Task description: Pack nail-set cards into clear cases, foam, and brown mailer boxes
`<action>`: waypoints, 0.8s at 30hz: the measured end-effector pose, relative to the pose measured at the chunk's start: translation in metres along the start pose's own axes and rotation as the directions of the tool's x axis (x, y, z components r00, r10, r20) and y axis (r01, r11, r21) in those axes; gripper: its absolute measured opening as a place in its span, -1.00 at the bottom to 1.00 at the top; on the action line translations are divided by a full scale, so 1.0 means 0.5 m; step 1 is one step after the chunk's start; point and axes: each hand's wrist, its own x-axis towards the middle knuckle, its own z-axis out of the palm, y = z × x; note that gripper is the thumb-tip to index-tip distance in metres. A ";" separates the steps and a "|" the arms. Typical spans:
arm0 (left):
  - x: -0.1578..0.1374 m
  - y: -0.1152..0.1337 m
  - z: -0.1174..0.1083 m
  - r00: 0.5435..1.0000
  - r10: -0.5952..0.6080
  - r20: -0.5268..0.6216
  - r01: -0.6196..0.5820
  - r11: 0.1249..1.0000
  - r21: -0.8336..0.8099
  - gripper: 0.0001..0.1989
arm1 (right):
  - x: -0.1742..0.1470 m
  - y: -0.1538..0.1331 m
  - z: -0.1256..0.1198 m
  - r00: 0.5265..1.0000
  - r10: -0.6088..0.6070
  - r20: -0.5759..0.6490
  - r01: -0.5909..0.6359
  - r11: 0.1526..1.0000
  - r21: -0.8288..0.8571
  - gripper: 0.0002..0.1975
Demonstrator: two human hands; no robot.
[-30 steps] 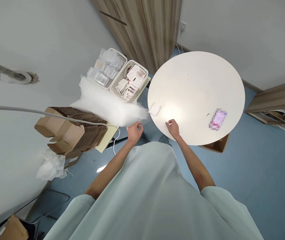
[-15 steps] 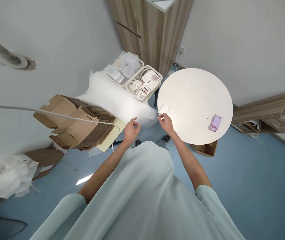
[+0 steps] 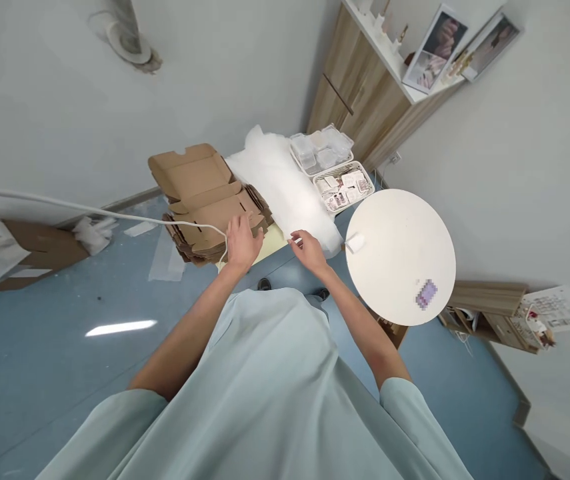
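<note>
My left hand [image 3: 243,243] is at the right end of a stack of flattened brown cardboard boxes [image 3: 215,212], fingers spread over the top one; whether it presses on the cardboard is hard to tell. A white cable [image 3: 185,223] runs across the stack to beside that hand. My right hand [image 3: 307,248] is by the near edge of a white foam sheet roll [image 3: 292,187]. Its fingers are loosely bent and apart, and I see nothing in them. A small white packet [image 3: 355,243] lies on the left rim of the round white table [image 3: 399,233].
Two white baskets [image 3: 369,193] of clear boxes and small cards stand behind the foam. A blurred purple item [image 3: 425,294] lies on the table. Beyond is a wooden cabinet [image 3: 352,100] with picture frames. Another cardboard box [image 3: 47,250] sits on the floor at left.
My view has turned left. My right hand has left the white packet at the table's edge and come to the foam. My left hand has moved over the cardboard and spread its fingers.
</note>
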 end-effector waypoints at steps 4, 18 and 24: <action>0.041 -0.062 -0.004 0.995 -0.064 0.080 0.056 0.994 0.097 -0.55 | 0.020 -0.045 0.031 0.995 -0.041 0.087 0.048 0.995 -0.083 -0.73; 0.058 -0.120 0.008 0.987 0.016 0.159 -0.021 0.999 0.026 -0.61 | 0.089 -0.105 0.067 0.966 -0.089 0.241 0.155 0.950 -0.271 -0.63; 0.070 -0.113 -0.005 0.975 0.067 0.213 -0.098 0.986 0.134 -0.53 | 0.131 -0.102 0.099 0.933 -0.015 0.359 0.164 0.906 -0.389 -0.33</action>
